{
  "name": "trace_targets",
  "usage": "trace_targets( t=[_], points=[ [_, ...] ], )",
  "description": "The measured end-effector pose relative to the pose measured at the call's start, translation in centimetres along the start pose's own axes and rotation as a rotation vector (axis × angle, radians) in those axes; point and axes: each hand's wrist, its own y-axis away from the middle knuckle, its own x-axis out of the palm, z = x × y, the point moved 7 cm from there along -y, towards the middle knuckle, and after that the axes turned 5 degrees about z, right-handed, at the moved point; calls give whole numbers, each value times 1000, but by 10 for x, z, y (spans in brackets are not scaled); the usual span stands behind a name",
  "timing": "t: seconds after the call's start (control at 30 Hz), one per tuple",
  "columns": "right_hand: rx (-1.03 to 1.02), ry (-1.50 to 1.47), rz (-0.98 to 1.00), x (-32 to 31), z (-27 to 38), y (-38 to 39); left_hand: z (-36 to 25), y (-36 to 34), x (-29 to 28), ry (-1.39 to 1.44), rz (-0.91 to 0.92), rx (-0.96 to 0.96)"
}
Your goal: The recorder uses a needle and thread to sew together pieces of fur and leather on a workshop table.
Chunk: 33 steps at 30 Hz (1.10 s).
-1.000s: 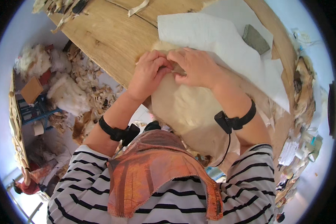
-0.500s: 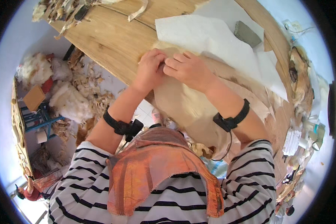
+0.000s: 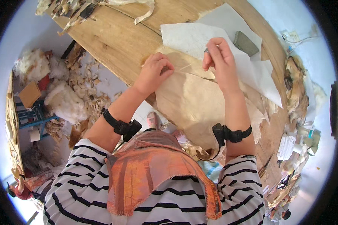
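A pale cream animal hide [image 3: 191, 97] lies over the front of the wooden table, with a flap folded along its upper edge. My left hand [image 3: 154, 73] is closed on the hide's edge, thumb and forefinger pinched together. My right hand [image 3: 221, 62] is raised to the right, apart from the left one, its fingers closed in a pinch. A small grey piece, perhaps a thimble or ring, shows at its fingers. Between the hands runs a faint thin line like a thread [image 3: 186, 67]. What the right fingertips hold is too small to make out.
White paper sheets [image 3: 187, 35] lie beyond the hide, with a grey stone block [image 3: 246, 43] on them. Fur scraps [image 3: 73, 11] sit at the table's far left. Fluffy pelts [image 3: 65, 101] and a blue stool [image 3: 35, 118] stand on the floor at left.
My hands were together at the hide's edge. The right hand has pulled away up and to the right, while the left stays at the edge.
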Motion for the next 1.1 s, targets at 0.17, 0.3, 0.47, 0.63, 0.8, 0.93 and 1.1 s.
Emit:
trace_targets(
  t=[0.17, 0.3, 0.47, 0.63, 0.8, 0.93, 1.1],
  points=[
    [-444, 1063, 310, 28, -35, -3, -4, -2, 1, 12, 8, -4],
    [-376, 1192, 342, 39, -42, -5, -3, 2, -4, 23, 8, -34],
    [-366, 1177, 463, 39, -52, -5, -9, 2, -2, -10, 14, -13],
    [-461, 1320, 482, 53, -48, -6, -11, 1, 3, -86, -30, 45],
    [-407, 1284, 608, 68, -53, -11, -7, -1, 4, -124, -73, 101],
    [-433, 1435, 677, 74, -59, 3, -8, -2, 2, -115, -89, 101],
    [-471, 1635, 672, 83, -55, 15, 3, -1, 4, -111, -60, 135]
  ],
)
